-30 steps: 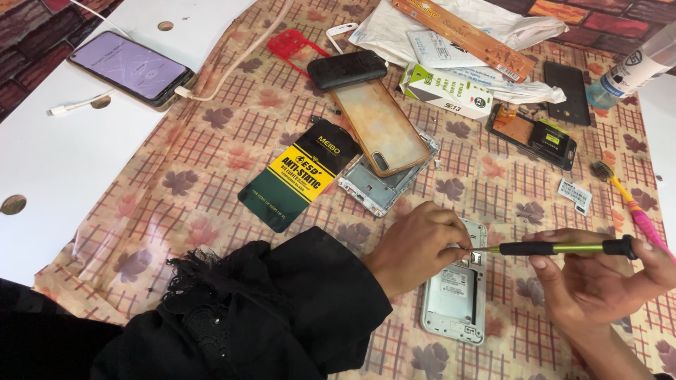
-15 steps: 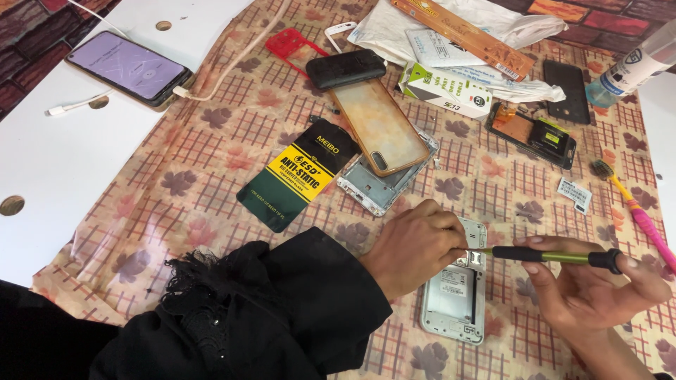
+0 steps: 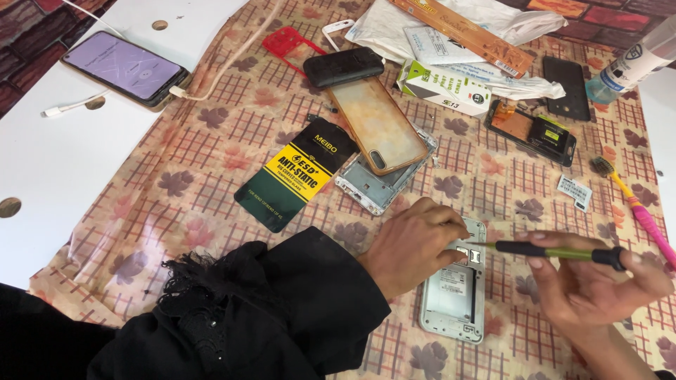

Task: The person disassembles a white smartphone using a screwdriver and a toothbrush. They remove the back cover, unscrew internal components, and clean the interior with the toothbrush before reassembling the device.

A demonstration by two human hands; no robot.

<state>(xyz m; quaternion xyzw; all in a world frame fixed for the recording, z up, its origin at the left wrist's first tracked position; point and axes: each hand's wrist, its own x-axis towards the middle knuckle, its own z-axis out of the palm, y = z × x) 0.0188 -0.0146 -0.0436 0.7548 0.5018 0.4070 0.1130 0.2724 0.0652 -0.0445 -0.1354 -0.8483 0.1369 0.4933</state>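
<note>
Down at the near edge, the left hand, in a black lace-trimmed sleeve, is curled over the top corner of an opened white phone, fingers pressing down on it and holding it flat on the patterned tablecloth; the right hand is closed around a green-and-black screwdriver, lying nearly level, its thin tip pointing left and meeting the phone's upper end just beside the left fingertips. Moving out, a black and yellow anti-static pouch lies at a slant, and just beside it a grey phone frame sits under an orange-tinted clear case. To the right, a pink-handled brush runs along the cloth's edge, a small white label near it, and a bare phone board with a copper patch beyond. Further back, a black phone, a red frame, a green and white box and crumpled plastic bags. Far left, on the white table, a phone with a lit screen is plugged into a white cable
</note>
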